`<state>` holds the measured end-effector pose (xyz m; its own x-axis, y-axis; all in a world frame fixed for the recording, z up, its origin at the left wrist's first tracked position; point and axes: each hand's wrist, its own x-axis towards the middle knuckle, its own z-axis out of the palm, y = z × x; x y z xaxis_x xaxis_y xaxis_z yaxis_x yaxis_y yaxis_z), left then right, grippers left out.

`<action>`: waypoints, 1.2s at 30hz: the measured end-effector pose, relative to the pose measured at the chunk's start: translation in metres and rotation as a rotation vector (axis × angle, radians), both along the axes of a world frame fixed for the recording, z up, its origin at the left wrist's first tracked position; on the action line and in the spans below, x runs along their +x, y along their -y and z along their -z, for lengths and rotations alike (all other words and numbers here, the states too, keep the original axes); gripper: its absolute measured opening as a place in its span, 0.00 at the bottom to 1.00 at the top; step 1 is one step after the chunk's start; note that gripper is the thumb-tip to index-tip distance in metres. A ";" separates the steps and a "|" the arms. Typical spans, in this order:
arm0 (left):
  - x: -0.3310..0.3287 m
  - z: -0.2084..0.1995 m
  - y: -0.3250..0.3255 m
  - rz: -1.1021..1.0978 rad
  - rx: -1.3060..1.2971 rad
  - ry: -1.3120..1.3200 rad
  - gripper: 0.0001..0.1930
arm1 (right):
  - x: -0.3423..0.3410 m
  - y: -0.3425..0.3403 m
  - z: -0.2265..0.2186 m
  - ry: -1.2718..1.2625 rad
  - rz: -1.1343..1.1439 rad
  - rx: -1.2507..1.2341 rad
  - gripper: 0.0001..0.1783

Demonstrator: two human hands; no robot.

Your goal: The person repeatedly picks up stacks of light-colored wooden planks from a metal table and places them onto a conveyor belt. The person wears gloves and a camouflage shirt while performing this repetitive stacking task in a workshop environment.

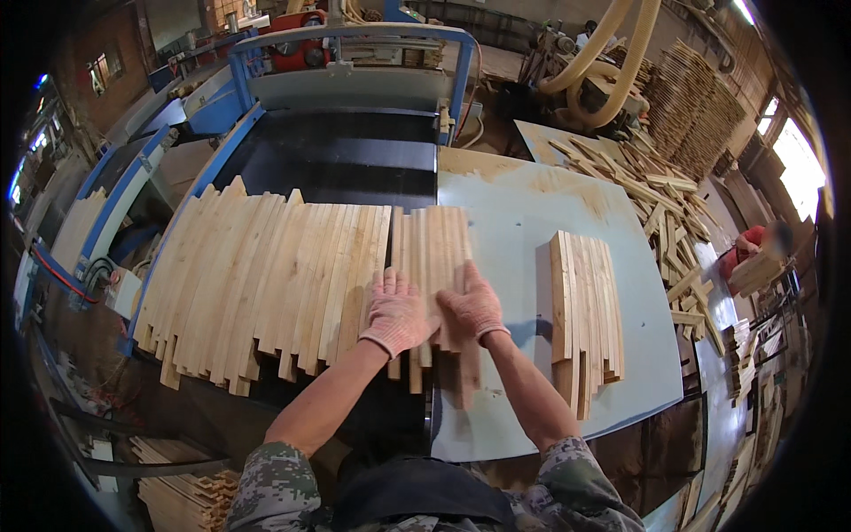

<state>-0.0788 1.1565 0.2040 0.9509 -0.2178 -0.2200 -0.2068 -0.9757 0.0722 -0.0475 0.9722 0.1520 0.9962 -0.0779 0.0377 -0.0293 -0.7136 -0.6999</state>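
Side by side across the join between the black conveyor belt (341, 146) and the pale sheet-topped table (514, 208) lies a small group of wooden strips (432, 235). My left hand (398, 317), in a pale pinkish work glove, rests flat at the left of this group with its fingers stretched out. Against the group's right edge lies my gloved right hand (472, 306), its fingers extended and thumb apart. A wide row of wooden strips (257, 275) covers the belt to the left, their near ends uneven. Another bundle of strips (585, 310) stands on the table to the right.
A blue frame (355, 32) spans the belt's far end. Beyond the table are a heap of loose strips (665, 195), a tall wood stack (696, 106) and a beige hose (612, 80). At far right a person in red (753, 248) handles wood. More strips (182, 488) lie low at left.
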 end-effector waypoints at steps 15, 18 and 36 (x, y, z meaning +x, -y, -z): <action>-0.004 0.050 -0.033 0.014 -0.236 0.199 0.43 | 0.021 -0.020 -0.029 -0.188 -0.025 -0.119 0.53; -0.003 0.057 -0.032 -0.015 -0.243 0.226 0.43 | 0.021 -0.002 -0.035 -0.160 0.019 -0.093 0.49; -0.007 0.056 -0.033 0.036 -0.131 0.234 0.37 | -0.043 0.110 -0.047 0.068 0.071 -0.707 0.40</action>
